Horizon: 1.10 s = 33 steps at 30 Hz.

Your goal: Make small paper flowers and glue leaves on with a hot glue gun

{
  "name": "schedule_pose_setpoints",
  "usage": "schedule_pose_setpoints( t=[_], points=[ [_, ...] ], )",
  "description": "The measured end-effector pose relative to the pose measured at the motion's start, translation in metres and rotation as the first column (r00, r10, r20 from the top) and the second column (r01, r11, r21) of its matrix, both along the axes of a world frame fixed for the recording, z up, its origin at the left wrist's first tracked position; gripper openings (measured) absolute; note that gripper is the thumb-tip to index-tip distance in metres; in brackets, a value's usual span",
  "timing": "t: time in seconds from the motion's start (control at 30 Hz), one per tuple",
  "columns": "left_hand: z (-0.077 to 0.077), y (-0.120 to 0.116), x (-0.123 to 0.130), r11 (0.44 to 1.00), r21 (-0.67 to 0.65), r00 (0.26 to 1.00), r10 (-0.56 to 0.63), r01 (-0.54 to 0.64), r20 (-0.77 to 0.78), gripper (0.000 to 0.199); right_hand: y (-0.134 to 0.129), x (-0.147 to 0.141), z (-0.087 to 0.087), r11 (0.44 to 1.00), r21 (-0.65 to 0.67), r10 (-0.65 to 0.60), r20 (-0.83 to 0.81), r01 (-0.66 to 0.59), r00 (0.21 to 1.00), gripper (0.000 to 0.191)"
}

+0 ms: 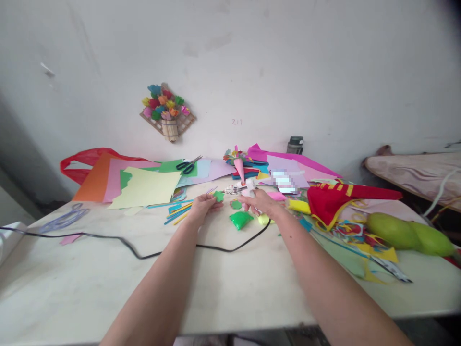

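Between the fingers of my left hand (206, 206) is a small green paper cutout (218, 195). My right hand (260, 202) is wrapped round a white glue gun (248, 185), whose nozzle points left towards the cutout; the two look slightly apart. A black cord (226, 250) trails from the gun's grip across the table to the left. Just below the hands lies a shiny green packet (241, 220), and a round green piece (236, 204) is beside my right fingers. Blue and yellow paper strips (180, 210) lie to the left of my left hand.
Coloured paper sheets (147, 187) and black scissors (189, 166) are at the back left. Behind the gun stands a pink paper cone with colourful flowers (238, 166). To the right are red cloth (327, 204), paper scraps, a cutter knife (391, 268) and green fruit (396, 231).
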<state>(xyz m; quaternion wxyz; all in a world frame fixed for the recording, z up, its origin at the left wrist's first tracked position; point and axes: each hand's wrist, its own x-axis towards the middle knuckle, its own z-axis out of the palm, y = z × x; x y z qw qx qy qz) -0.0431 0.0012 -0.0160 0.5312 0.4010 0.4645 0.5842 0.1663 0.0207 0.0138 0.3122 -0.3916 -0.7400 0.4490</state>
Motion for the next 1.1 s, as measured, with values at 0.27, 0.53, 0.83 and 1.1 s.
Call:
schedule_pose_setpoints(
  t=[0.27,0.53,0.83,1.1],
  points=[
    [0.0018,-0.001,0.0021,1.0,0.011,1.0,0.002,-0.002,0.006,0.012,-0.0023,-0.0015,0.0008,1.0,-0.002,-0.013,0.042,0.013,0.999,0.037],
    [-0.0003,-0.0002,0.0015,0.999,0.034,1.0,-0.014,0.014,0.01,0.012,-0.0025,-0.0021,0.0002,0.999,-0.017,-0.029,0.045,0.03,0.999,0.037],
    [0.0018,-0.0017,0.0032,0.998,0.042,0.999,-0.038,0.037,0.023,0.015,-0.0034,-0.0042,-0.001,0.997,-0.032,-0.064,0.037,0.065,0.997,0.037],
    [0.0,0.0003,0.0032,0.998,0.035,0.999,-0.042,0.042,-0.005,0.015,0.0001,-0.005,-0.0047,0.998,-0.026,-0.055,0.04,0.056,0.998,0.04]
  ],
)
